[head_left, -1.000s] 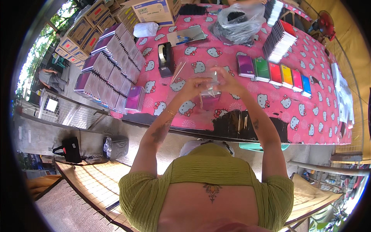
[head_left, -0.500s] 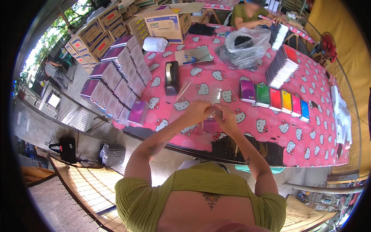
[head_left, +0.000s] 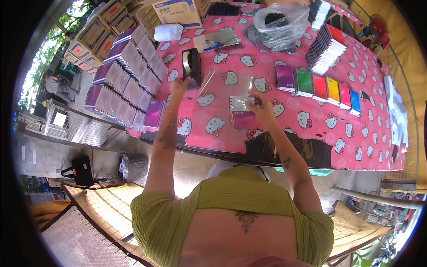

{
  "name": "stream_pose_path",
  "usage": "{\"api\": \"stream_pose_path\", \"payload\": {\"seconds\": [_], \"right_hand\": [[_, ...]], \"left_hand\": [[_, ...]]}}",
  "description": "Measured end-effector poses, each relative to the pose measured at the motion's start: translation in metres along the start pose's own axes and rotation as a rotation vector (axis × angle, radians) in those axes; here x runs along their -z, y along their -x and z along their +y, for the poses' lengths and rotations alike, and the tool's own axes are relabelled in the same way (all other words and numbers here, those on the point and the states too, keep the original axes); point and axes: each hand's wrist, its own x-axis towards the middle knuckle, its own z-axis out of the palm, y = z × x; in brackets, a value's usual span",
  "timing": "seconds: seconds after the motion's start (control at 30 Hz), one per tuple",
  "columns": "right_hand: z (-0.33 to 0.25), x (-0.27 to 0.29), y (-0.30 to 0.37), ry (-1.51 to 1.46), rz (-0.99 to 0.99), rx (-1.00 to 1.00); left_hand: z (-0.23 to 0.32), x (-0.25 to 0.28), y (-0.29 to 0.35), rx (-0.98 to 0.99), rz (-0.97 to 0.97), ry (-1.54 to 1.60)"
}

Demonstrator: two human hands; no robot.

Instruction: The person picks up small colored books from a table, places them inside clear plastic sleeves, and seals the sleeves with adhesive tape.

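Observation:
A small purple notebook (head_left: 242,119) lies near the table's front edge, with clear plastic film (head_left: 240,103) around its far part. My right hand (head_left: 262,108) rests on the notebook's right side, fingers bent and closed on the film. To the left, my left hand (head_left: 180,84) touches the near end of a black tape dispenser (head_left: 194,73) that holds a pale roll. Its fingers are pressed together there; any tape between them is too small to see. A clear sheet edge shows on the cloth between dispenser and notebook.
Stacks of wrapped spiral notebooks (head_left: 129,84) stand left. A row of coloured notebooks (head_left: 304,83) lies right, before a leaning spiral-bound stack (head_left: 326,51). A clear plastic bag (head_left: 278,29), pliers (head_left: 213,44) and cartons (head_left: 180,13) are farther back.
My left hand has left the notebook and reached forward and left to the tape dispenser. My right hand has stayed at the notebook, now lower over its plastic. The view has shifted.

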Motion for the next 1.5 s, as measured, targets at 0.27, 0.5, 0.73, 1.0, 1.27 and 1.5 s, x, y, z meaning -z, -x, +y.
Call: {"api": "stream_pose_path", "payload": {"seconds": [0.27,0.5,0.73,1.0,1.27,1.5], "right_hand": [[0.003,0.018,0.006,0.074,0.076,-0.037],[-0.003,0.013,0.005,0.094,0.06,-0.035],[0.002,0.018,0.006,0.043,0.086,-0.026],[-0.001,0.012,0.007,-0.022,0.076,-0.086],[-0.005,0.004,0.006,-0.124,0.032,-0.056],[0.034,0.009,0.047,0.008,0.155,0.039]], "left_hand": [[0.012,-0.061,0.025,0.067,0.041,0.962],[0.011,-0.073,0.056,-0.084,0.367,0.746],[0.053,-0.003,0.06,-0.216,0.103,-0.564],[0.24,0.004,0.115,-1.203,-0.829,-0.295],[0.152,-0.12,0.042,-0.405,-1.548,-0.074],[0.111,-0.045,0.169,-0.104,-0.454,1.03]]}}
